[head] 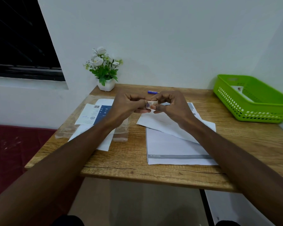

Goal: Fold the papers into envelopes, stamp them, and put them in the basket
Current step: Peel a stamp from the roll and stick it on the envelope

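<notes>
Both hands meet above the middle of the table (153, 176), fingers curled and pinching 1 small stamp (152, 104) between them; the left hand (127, 105) holds its near end in a closed grip, the right hand (171, 105) curls over its far end, likewise clamped on it; whether the backing is being peeled cannot be told; directly beneath the grip lies a folded white envelope (162, 123), resting across a larger printed sheet (175, 147); further left, loose papers (95, 115) sit under clear plastic wrapping (121, 132); a blue pen (152, 92) lies just behind the hands, a potted plant (104, 67) at the back corner; the green basket (255, 115) stands well apart at the right edge, already holding what looks like at least 1 finished envelope; by this evidence the task is partly done, with the present envelope folded but not yet stamped, and the sheets at left apparently still to be folded
</notes>
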A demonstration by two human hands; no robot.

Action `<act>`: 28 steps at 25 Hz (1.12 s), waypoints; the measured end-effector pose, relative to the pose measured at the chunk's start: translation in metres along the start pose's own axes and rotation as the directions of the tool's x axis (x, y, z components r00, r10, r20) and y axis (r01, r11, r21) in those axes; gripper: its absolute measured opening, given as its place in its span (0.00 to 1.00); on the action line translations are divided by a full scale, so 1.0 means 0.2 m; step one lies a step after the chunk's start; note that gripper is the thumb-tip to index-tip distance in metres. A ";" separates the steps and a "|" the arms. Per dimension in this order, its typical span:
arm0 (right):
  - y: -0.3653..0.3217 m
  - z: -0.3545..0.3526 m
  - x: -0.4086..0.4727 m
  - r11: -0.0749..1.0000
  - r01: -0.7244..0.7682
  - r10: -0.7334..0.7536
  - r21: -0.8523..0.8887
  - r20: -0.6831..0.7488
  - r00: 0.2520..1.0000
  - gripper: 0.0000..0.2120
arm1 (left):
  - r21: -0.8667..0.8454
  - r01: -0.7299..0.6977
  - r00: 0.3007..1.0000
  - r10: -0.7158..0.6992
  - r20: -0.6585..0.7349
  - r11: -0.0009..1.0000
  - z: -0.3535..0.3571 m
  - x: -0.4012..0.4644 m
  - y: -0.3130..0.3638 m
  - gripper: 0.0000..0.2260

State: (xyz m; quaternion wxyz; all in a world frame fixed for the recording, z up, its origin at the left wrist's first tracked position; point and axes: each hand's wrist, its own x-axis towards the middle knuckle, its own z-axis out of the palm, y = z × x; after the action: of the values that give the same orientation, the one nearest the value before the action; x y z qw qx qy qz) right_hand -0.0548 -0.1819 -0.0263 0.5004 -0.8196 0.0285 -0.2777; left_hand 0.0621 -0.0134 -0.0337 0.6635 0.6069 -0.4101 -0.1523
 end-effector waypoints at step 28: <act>0.00 0.03 0.00 0.958 0.145 -0.174 -0.249 -0.100 0.980 0.12 | 0.212 0.062 0.988 -0.030 -0.153 0.975 0.00 0.01 -0.03 0.03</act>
State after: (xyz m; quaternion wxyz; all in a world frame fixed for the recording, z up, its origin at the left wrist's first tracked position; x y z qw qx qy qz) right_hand -0.0525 -0.1771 -0.0274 0.3705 -0.8554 0.0260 -0.3609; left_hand 0.0645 -0.0166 -0.0377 0.6187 0.6945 -0.3592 -0.0762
